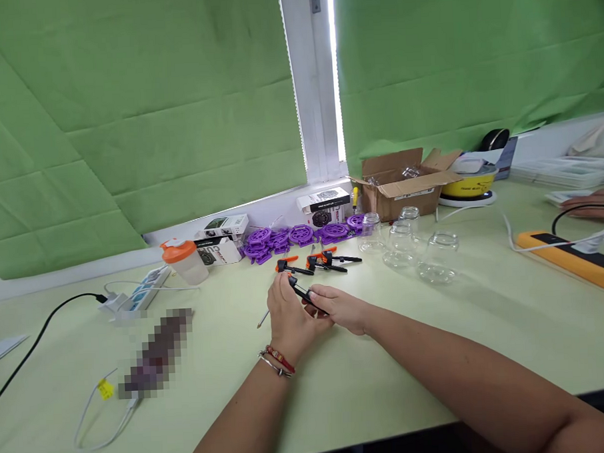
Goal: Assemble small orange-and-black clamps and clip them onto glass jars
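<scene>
One black piece (pixel 299 288) gripped in both hands over table (pixel 507 348), left hand (pixel 288 315) round far end, right hand (pixel 346 309) with thumb on near end. Just beyond: three black-and-orange clamps (pixel 282 265). To right: four glass jars (pixel 437 260), one cardboard box (pixel 405 200) behind. Bare tabletop left and right of hands; front edge along bottom. Piece partly hidden by fingers; purple wheels (pixel 301 235) overlapping, hard to count; object (pixel 156 353) at left pixelated; another person's hand (pixel 597 204) cut off at right.

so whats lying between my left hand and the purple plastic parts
In the head view, several black-and-orange clamp-like tools lie between your left hand and the purple plastic parts.
</scene>
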{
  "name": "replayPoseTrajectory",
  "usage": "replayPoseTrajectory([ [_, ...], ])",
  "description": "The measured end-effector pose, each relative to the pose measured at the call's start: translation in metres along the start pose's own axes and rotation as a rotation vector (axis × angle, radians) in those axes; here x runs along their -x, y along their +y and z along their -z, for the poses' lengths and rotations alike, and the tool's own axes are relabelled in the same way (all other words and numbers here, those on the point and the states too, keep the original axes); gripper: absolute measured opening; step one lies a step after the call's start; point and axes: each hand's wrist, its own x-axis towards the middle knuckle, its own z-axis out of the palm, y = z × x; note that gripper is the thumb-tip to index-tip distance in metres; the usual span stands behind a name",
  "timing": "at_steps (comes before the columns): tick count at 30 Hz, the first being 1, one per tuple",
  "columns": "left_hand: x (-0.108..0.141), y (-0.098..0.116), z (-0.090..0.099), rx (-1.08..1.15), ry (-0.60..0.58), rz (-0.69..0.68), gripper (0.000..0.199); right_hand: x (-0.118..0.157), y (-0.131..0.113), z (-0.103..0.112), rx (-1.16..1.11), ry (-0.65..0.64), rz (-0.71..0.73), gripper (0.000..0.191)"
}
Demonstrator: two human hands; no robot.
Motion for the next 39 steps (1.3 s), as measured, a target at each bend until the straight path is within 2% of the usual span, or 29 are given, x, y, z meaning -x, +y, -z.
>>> replayPoseTrajectory([
  [9, 0.001, 0.0, -0.001, 0.023, -0.009, 0.006, 0.1, -0.001, 0.004, -0.001, -0.034, 0.001, 0.004, 0.046],
  [16, 0.0, 0.003, 0.002, 0.005, -0.011, -0.025, 0.104, -0.004, 0.008, 0.002, -0.069, -0.001, 0.003, 0.043],
  [21, -0.007, 0.003, 0.012, 0.059, -0.067, 0.076, 0.106, -0.006, 0.001, 0.004, -0.035, -0.019, 0.025, 0.04],
  [24, -0.014, -0.007, 0.02, 0.085, -0.055, 0.196, 0.106, -0.011, -0.001, 0.015, 0.175, 0.115, 0.104, 0.035],
  [26, -0.019, -0.018, 0.026, 0.087, -0.033, 0.284, 0.104, -0.016, 0.002, 0.026, 0.41, 0.273, 0.165, 0.029],
  [28, -0.022, -0.028, 0.03, 0.096, -0.026, 0.354, 0.102, -0.021, 0.007, 0.035, 0.643, 0.372, 0.199, 0.024],
  [31, -0.024, -0.036, 0.034, 0.104, -0.033, 0.39, 0.1, -0.03, 0.015, 0.041, 0.941, 0.391, 0.217, 0.025],
  [34, -0.024, -0.035, 0.035, 0.099, -0.061, 0.38, 0.098, -0.038, 0.02, 0.038, 1.159, 0.376, 0.184, 0.031],
  [39, -0.024, -0.031, 0.037, 0.085, -0.104, 0.376, 0.097, -0.048, 0.018, 0.032, 1.32, 0.375, 0.123, 0.025],
])
